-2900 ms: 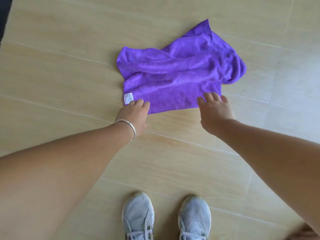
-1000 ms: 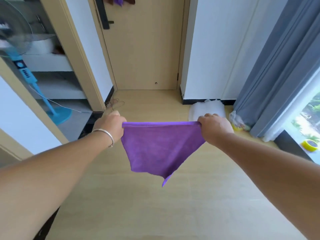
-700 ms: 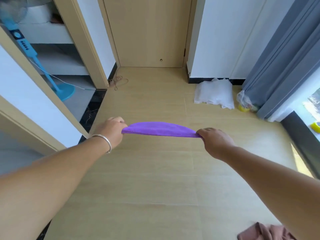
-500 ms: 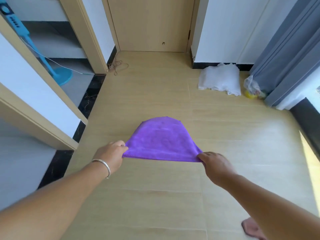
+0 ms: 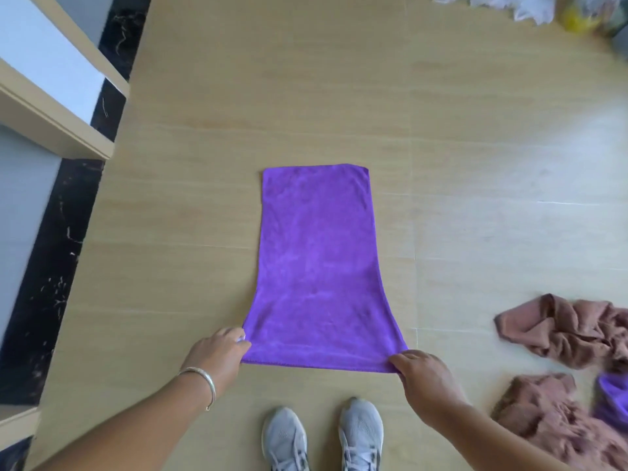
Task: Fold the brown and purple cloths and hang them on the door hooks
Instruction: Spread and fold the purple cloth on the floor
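Lying flat on the pale wooden floor (image 5: 190,212), the purple cloth (image 5: 319,266) was seen spread out in a long strip, its far edge narrow and square, its near edge wider and pulled taut between the two hands; the near left corner was pinched by the left hand (image 5: 217,355), whose fingers were curled over the hem beside a small white tag; a thin silver bangle (image 5: 200,382) was worn on that wrist; the near right corner was pinched by the right hand (image 5: 421,375), its fingers and thumb closed on the edge of the fabric; both forearms were stretched forward and down from the bottom of the view.

Just behind the near edge of the cloth, a pair of grey trainers (image 5: 323,436) was seen, toes pointing toward it but not touching it; to the right, well apart from the spread cloth, two crumpled brown cloths (image 5: 571,334) were lying on the floor, one nearer the bottom corner; a scrap of a second purple cloth (image 5: 611,396) was tucked against them at the right edge.

At the left, a black marble strip (image 5: 51,266) ran along the floor beside a pale door frame (image 5: 57,113); at the top right corner, a blurred white bundle (image 5: 503,5) and something yellow (image 5: 577,18) were partly visible; what they were could not be told.
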Demonstrator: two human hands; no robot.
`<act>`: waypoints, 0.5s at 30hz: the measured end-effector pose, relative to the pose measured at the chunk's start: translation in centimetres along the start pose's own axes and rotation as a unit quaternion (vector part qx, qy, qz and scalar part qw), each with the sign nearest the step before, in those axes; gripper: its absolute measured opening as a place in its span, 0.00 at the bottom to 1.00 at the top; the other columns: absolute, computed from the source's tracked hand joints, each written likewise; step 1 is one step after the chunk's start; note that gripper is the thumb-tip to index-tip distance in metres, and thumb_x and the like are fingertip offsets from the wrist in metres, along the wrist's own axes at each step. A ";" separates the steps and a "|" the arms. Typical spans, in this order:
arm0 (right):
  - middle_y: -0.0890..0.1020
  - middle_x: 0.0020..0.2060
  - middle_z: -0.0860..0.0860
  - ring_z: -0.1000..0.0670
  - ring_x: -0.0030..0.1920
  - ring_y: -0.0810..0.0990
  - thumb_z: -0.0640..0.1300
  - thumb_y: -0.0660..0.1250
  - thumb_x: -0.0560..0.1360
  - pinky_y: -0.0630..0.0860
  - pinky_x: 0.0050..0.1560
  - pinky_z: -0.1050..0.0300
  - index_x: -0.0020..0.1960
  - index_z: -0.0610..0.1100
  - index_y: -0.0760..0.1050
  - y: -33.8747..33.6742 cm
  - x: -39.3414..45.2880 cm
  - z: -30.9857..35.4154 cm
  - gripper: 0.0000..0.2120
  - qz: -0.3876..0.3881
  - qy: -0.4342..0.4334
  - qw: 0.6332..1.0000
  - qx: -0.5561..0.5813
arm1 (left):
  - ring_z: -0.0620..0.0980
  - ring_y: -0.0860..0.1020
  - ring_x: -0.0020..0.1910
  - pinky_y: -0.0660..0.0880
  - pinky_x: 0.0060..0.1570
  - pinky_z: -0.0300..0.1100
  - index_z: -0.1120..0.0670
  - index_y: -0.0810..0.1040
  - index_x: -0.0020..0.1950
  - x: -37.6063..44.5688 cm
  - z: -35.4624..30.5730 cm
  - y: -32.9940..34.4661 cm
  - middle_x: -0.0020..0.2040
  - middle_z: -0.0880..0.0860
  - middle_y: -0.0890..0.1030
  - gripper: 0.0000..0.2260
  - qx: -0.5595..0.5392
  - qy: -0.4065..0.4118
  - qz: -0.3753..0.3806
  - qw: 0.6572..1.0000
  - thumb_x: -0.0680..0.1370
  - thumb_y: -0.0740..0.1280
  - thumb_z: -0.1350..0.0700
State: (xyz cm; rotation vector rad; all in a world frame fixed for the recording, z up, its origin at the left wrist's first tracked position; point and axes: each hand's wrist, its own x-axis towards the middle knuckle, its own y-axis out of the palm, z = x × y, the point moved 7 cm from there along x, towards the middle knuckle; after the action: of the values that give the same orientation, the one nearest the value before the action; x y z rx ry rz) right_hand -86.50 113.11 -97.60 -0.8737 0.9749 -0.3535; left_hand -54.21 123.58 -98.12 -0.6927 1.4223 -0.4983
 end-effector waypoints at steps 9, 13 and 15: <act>0.81 0.43 0.52 0.49 0.49 0.77 0.50 0.56 0.79 0.62 0.42 0.58 0.51 0.51 0.76 4.2 -0.4 -1.4 0.10 0.047 0.070 0.996 0.009 | 0.46 0.77 0.53 0.72 0.44 0.40 0.46 0.81 0.48 -0.3 0.2 6.4 0.50 0.44 0.76 0.07 -0.151 -0.081 0.056 0.984 0.77 0.64 0.49; 0.82 0.42 0.50 0.45 0.46 0.79 0.52 0.61 0.77 0.68 0.42 0.55 0.49 0.51 0.78 0.3 5.3 -2.5 0.09 0.013 0.111 0.994 0.021 | 0.49 0.81 0.42 0.73 0.40 0.39 0.47 0.79 0.33 4.2 3.8 2.7 0.37 0.48 0.81 0.10 -0.238 -0.140 0.047 0.960 0.72 0.72 0.47; 0.84 0.44 0.49 0.44 0.47 0.80 0.52 0.63 0.76 0.68 0.42 0.55 0.50 0.52 0.79 -2.2 9.4 -3.0 0.08 -0.015 0.119 0.993 0.015 | 0.51 0.80 0.39 0.73 0.39 0.40 0.46 0.76 0.30 7.5 5.8 0.3 0.31 0.49 0.78 0.12 -0.263 -0.160 0.024 0.951 0.72 0.73 0.49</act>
State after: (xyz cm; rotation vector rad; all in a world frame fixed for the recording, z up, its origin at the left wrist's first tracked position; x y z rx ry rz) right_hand -83.72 104.48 -102.10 -0.8308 1.1737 -0.5048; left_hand -47.73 119.48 -103.64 -1.1078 1.2612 0.0485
